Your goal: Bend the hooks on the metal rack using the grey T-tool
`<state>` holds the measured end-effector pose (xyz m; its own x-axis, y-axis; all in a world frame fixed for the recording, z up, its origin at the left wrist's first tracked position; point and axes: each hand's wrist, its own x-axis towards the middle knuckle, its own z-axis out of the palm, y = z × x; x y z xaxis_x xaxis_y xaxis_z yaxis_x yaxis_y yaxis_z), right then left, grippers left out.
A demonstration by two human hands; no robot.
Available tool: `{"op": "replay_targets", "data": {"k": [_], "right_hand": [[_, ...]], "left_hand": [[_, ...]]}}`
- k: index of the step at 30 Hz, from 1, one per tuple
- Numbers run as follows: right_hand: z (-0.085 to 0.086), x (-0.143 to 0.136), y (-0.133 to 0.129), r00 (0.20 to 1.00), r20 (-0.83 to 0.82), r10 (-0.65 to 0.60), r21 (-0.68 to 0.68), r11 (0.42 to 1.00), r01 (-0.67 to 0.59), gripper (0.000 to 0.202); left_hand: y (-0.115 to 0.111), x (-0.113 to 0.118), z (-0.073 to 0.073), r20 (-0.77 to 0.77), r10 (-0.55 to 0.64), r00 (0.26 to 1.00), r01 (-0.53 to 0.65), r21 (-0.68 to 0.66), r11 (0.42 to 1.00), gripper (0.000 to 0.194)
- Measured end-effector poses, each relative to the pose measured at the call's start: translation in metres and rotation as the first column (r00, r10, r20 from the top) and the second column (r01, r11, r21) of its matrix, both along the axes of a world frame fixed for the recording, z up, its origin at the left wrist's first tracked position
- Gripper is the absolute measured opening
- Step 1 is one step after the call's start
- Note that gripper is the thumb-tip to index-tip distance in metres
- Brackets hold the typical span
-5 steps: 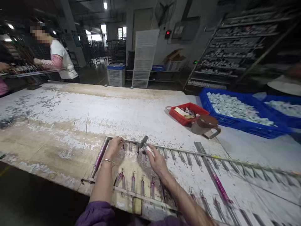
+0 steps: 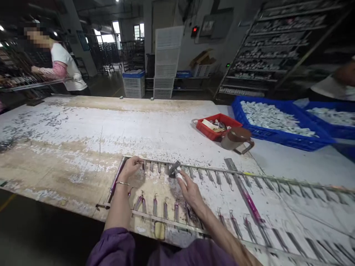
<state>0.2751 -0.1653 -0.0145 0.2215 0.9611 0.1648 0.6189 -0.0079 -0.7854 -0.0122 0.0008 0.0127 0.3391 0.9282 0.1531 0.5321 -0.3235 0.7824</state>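
A long metal rack frame (image 2: 195,167) with rows of small hooks (image 2: 218,178) lies flat on the worktable. My left hand (image 2: 131,168) is closed on the rack's far rail near its left corner, fingertips pinched beside a dark hook (image 2: 143,167). What lies under the fingers is partly hidden. My right hand (image 2: 191,191) is wrapped round the white handle of a small hammer (image 2: 174,169). The grey hammer head is at the far rail, right of my left hand; whether it touches cannot be told. Purple-tinted hooks (image 2: 155,203) line the near rail (image 2: 166,220).
A red basket (image 2: 219,125) and a brown-lidded mug (image 2: 237,139) stand beyond the rack. Blue crates (image 2: 280,136) with many pale pieces are at the right. Dark bits lie on the worktable (image 2: 155,118). A co-worker (image 2: 66,66) stands at far left; another person (image 2: 334,87) is at right.
The hammer head has shifted right along the far rail with my right hand. My left hand stays by the corner. The whole view has shifted slightly.
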Motion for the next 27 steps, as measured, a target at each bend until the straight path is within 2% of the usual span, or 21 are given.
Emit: {"op": "replay_targets", "data": {"k": [2,4,5,7,10,12,13,19,21,24,27], "right_hand": [[-0.008,0.006,-0.007,1.0,0.028,-0.001,-0.08,0.997,0.003,0.068],[-0.012,0.008,-0.009,0.999,0.049,-0.008,-0.129,0.992,0.014,0.068],[-0.013,0.009,-0.009,0.998,0.056,-0.014,-0.138,0.99,0.022,0.068],[-0.012,0.007,-0.008,0.998,0.067,-0.02,-0.133,0.991,0.029,0.065],[-0.01,0.003,-0.008,0.996,0.092,-0.014,-0.113,0.993,0.025,0.061],[-0.009,0.0,-0.008,0.994,0.106,-0.01,-0.101,0.995,0.02,0.059],[-0.01,-0.001,-0.009,0.993,0.12,-0.01,-0.092,0.996,0.021,0.058],[-0.014,-0.002,-0.009,0.982,0.187,0.001,-0.085,0.996,0.016,0.053],[-0.013,-0.002,-0.008,0.985,0.171,0.018,-0.108,0.994,0.001,0.054],[-0.012,-0.001,-0.009,0.991,0.126,0.033,-0.11,0.994,-0.019,0.058],[-0.014,-0.001,-0.011,0.994,0.104,0.024,-0.06,0.998,-0.018,0.062]], "left_hand": [[0.0,-0.007,0.009,0.02,0.028,0.999,-0.027,-0.04,0.999,0.033],[0.0,-0.009,0.02,-0.025,0.077,0.997,-0.076,0.024,0.997,0.036],[0.0,-0.007,0.025,-0.073,0.085,0.994,-0.079,0.076,0.994,0.035],[-0.002,0.002,0.033,-0.232,0.039,0.972,0.0,0.164,0.987,0.033],[-0.006,0.02,0.036,-0.54,-0.042,0.841,0.173,0.193,0.966,0.039],[-0.006,0.028,0.034,-0.647,-0.037,0.762,0.211,0.194,0.958,0.04],[-0.006,0.031,0.033,-0.665,-0.035,0.746,0.217,0.194,0.957,0.039],[0.007,0.031,0.031,-0.629,-0.094,0.771,0.251,0.165,0.954,0.024],[0.007,0.031,0.026,-0.575,-0.101,0.812,0.243,0.175,0.954,0.019],[0.0,0.035,0.009,-0.326,-0.043,0.945,0.127,0.24,0.962,0.014],[-0.007,0.04,-0.01,-0.116,0.079,0.99,-0.045,0.272,0.961,0.014]]}}
